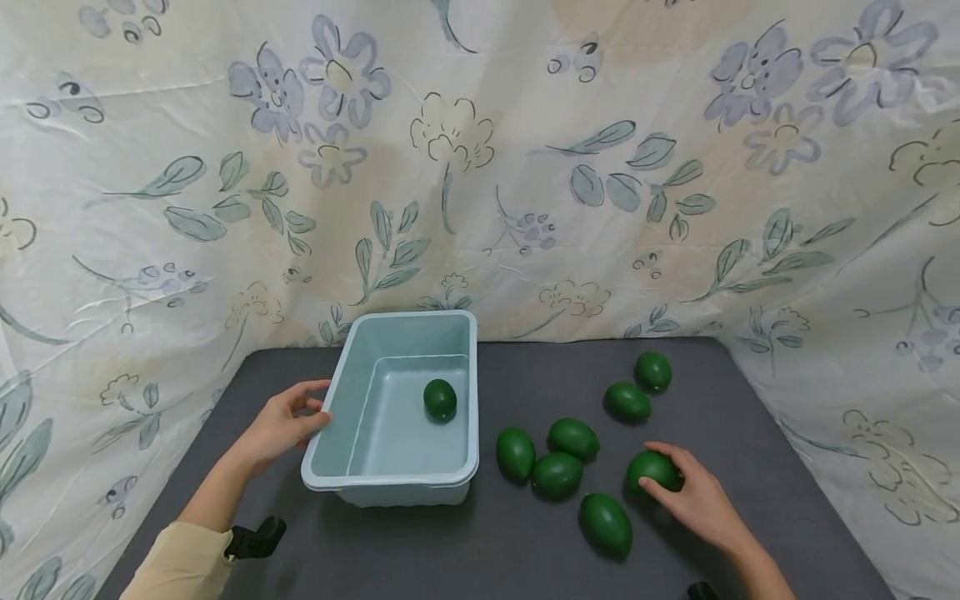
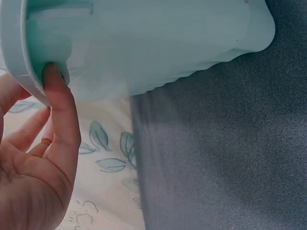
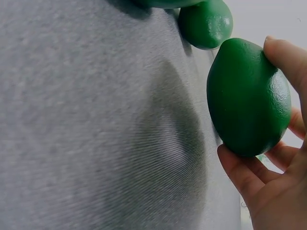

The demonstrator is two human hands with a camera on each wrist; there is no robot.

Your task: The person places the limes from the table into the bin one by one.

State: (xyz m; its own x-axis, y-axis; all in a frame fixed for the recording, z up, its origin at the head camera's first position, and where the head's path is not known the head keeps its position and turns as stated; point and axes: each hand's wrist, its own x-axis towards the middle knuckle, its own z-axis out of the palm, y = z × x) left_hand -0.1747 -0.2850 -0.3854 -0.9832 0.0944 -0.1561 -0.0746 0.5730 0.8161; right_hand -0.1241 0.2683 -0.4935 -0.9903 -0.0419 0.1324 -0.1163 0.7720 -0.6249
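Observation:
My left hand [image 1: 283, 425] pinches the left rim of a pale blue-green plastic bin [image 1: 315, 479]; in the left wrist view the thumb and fingers [image 2: 62, 115] sit on either side of that rim. One glossy dark green avocado [image 1: 440, 400] lies inside the bin. Over on the right, my right hand [image 1: 701, 496] grips another avocado [image 3: 249, 98] between thumb and fingertips. A shadow falls on the cloth beside it in the right wrist view, so it appears held just off the table.
Several more avocados lie right of the bin: a cluster with one avocado [image 1: 557, 476], one nearer the front [image 1: 606, 525], and two at the back, including one avocado [image 1: 653, 372]. A dark grey cloth [image 1: 390, 558] covers the table. Floral curtain [image 1: 510, 208] hangs behind and along both sides.

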